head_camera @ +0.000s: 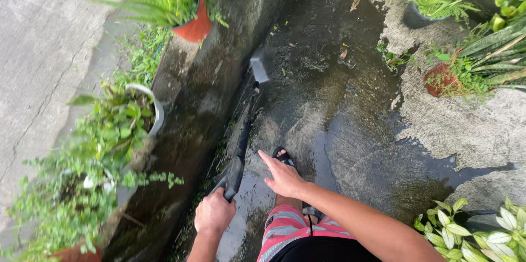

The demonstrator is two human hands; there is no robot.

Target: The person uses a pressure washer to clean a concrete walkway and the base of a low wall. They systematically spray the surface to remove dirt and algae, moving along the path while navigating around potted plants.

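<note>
**Wand held low over a wet concrete path**

Where the dry grey wall top [44, 48] fills the left edge, a row of potted plants follows its inner side: a leafy plant in a terracotta pot [74, 254] at the bottom, a white pot [155, 109] with broad green leaves above it, and an orange-red pot [194, 25] of long striped leaves near the top. Beside them a dark, damp concrete curb [203, 92] runs up the frame.

Just right of the curb, the left hand [213, 212] is closed in a fist around the dark handle of a spray wand [244, 136]. From that grip the wand reaches up and slightly right, away from the person, and ends in a nozzle with a pale fan of spray [258, 69] near the curb's foot. So the wand lies almost wholly above and ahead of the fist, with only its handle end inside it.

Next to it, the right hand [282, 176] holds nothing: its fingers are loosely spread, the forefinger pointing up-left towards the wand's shaft, near it but not touching. Below it show a sandalled foot [283, 157] and striped pink shorts [290, 229].

Further right, the wet ground [339, 119] gives way to a paler dry patch, with a dark pot [415, 19], a reddish pot [441, 80] and variegated leaves [482, 234] at the lower corner.
</note>
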